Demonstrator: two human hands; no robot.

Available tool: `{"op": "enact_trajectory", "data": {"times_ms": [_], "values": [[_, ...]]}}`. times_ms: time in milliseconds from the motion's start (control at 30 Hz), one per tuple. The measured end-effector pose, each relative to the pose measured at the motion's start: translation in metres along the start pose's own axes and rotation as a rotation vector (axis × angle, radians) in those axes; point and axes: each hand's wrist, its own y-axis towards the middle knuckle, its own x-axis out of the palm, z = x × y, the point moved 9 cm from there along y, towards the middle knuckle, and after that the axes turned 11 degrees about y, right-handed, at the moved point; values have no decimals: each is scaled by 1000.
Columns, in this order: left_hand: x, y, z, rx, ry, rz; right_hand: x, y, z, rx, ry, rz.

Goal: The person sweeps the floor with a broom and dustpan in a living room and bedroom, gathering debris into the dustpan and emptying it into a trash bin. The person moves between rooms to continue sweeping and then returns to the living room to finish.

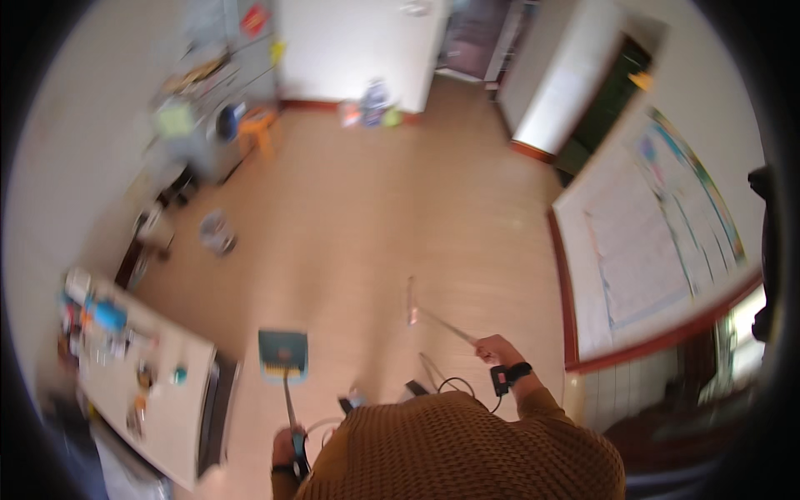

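Observation:
My left hand (286,447) is wrapped round the long handle of a teal dustpan (283,342) with a yellow toothed strip. The dustpan is at the floor, to the right of a low table. Held out to the right, my right hand (495,348) is closed on the stick of a broom (451,324). Its narrow head (412,302) is at the floor ahead of me, blurred, so its bristles cannot be made out. Each wrist wears a dark band, and a small black box with a cable (500,381) is by the right one.
A pale table (187,417) with small items stands at the left. Beyond it are a waste bin (217,232) and an orange stool (260,129). Bottles and bags (374,104) lie by the far wall. A large chart (642,242) hangs on the right wall, near a doorway.

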Motion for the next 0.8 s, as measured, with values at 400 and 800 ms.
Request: {"op": "enact_trajectory", "data": {"times_ms": [400,800], "values": [[-102,171,-94,-478,-1107,230,76,224,-57,459,362,156],[-297,312,-45,-473,-700,552,164,535,-267,172,-491,-38]]}}
